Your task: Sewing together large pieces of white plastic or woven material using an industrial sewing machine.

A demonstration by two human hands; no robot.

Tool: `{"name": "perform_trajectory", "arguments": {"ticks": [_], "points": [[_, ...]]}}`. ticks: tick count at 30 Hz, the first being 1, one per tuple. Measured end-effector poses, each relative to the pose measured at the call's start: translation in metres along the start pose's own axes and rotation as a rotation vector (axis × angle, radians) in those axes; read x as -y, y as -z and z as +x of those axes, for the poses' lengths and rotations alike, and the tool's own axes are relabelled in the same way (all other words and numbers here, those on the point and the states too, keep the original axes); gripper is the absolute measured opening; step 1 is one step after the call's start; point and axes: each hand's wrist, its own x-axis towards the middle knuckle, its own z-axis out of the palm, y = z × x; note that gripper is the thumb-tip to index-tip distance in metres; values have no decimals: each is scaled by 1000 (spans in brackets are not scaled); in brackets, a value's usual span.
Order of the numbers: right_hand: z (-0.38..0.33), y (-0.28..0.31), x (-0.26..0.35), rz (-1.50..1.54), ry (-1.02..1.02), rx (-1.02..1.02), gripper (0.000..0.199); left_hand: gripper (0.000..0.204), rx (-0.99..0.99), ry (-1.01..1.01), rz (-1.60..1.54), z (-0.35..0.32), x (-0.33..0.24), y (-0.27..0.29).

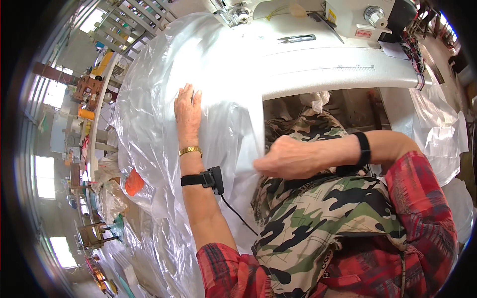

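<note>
A large sheet of clear plastic film (149,109) spreads over the left of the white sewing table and hangs down in folds. On top of it lies my left hand (187,113), palm down, fingers stretched toward the far side. Closer to my body, my right hand (290,158) is closed in a pinch at the film's right edge, above my camouflage apron (318,218). The pinching fingertips are partly turned from view. Bright glare washes out the film beyond my left hand.
A white sewing machine (348,20) stands at the far side, with thread snips (297,38) lying before it. More plastic film (439,129) hangs at the right. An orange piece (134,182) shows at the left, near other work tables. A black cable (238,214) trails from my left wrist strap.
</note>
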Motion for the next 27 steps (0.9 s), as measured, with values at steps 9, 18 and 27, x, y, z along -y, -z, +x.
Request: {"name": "perform_trajectory", "arguments": {"ticks": [9, 18, 27], "points": [[-43, -9, -11, 104, -117, -97, 11, 49, -194, -205, -161, -53, -85, 22], [-36, -10, -9, 109, -75, -141, 11, 26, -90, 248, -109, -138, -135, 26], [-21, -24, 5, 76, 53, -237, 12, 14, 152, 182, -513, -159, -155, 24]]}}
